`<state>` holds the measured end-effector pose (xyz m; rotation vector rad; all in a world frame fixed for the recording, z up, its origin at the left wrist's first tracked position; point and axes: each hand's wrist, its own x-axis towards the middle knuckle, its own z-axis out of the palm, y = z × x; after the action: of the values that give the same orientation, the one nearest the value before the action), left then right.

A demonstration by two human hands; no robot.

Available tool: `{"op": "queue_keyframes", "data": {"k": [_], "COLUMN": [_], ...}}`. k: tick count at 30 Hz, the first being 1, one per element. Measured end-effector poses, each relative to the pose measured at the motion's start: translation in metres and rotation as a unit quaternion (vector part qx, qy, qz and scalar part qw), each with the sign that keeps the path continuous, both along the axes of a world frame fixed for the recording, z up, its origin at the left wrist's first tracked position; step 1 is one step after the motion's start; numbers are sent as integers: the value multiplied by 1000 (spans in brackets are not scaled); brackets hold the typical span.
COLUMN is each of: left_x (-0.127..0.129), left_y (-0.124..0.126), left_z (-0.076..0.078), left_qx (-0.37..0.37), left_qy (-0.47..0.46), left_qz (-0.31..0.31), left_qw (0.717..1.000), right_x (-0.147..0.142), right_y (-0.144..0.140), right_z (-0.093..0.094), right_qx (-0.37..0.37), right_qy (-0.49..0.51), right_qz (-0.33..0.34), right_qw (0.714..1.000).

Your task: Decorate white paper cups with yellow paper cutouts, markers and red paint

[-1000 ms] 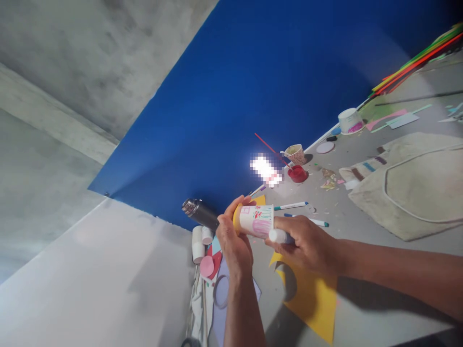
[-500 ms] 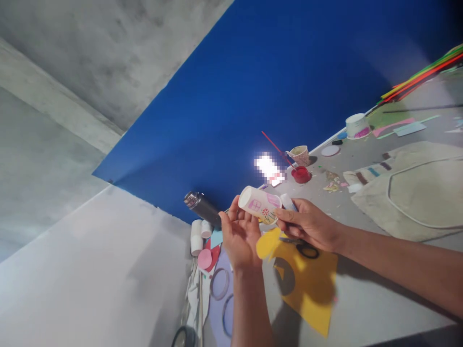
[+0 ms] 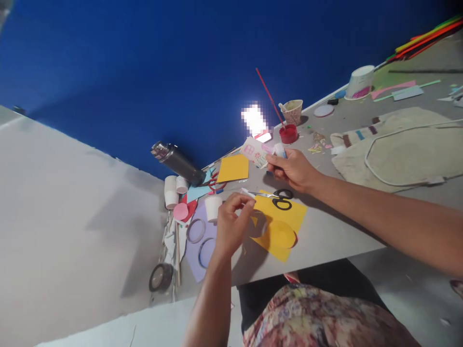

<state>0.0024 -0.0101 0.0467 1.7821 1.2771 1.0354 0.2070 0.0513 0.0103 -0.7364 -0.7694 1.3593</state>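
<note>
My right hand [image 3: 294,169] grips a white paper cup [image 3: 253,153] by its rim, tipped on its side, with a pink window and flowers drawn on it. A small white cylinder [image 3: 279,150] is tucked in the same hand. Lower down, my left hand [image 3: 234,219] has its fingers curled and thumb near the index fingertip; anything between them is hidden. Beside it stands a plain white paper cup [image 3: 212,208]. Black-handled scissors [image 3: 282,198] and a yellow disc [image 3: 280,234] lie on yellow paper [image 3: 298,212] to its right.
A dark flask [image 3: 179,161] leans near the blue wall. Red-handled scissors [image 3: 219,182] lie by a yellow square [image 3: 233,168]. Behind are a red paint pot [image 3: 288,135] with a brush and a patterned cup [image 3: 292,112]. A cloth bag [image 3: 408,154] covers the right side.
My left hand has left the decorated cup, moved down toward the table and curled its fingers. The right hand keeps the cup. My view has tilted down.
</note>
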Motion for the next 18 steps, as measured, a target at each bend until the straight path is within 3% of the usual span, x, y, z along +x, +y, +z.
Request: {"op": "queue_keyframes", "data": {"k": [4, 7, 11, 14, 16, 18], "left_x": [-9, -2, 20, 28, 24, 12], "left_y": [-48, -73, -84, -80, -74, -66], "left_z": [-7, -28, -57, -66, -62, -51], "left_qx": [11, 48, 135, 157, 144, 97], "left_qy": [120, 193, 307, 333, 290, 173], "left_qz": [-139, -154, -74, -35, -24, 5], "left_qw": [983, 968, 939, 929, 946, 980], "right_x": [4, 4, 4, 4, 5, 6], "right_y": [4, 8, 9, 8, 7, 7], "right_z": [-4, -8, -11, -9, -7, -5], "right_qx": [8, -3, -12, -21, -29, -28], "right_qy": [-9, -6, -8, -18, -20, -16], "right_qz": [16, 29, 41, 62, 83, 102], "right_qw": [1000, 1000, 999, 998, 996, 994]}}
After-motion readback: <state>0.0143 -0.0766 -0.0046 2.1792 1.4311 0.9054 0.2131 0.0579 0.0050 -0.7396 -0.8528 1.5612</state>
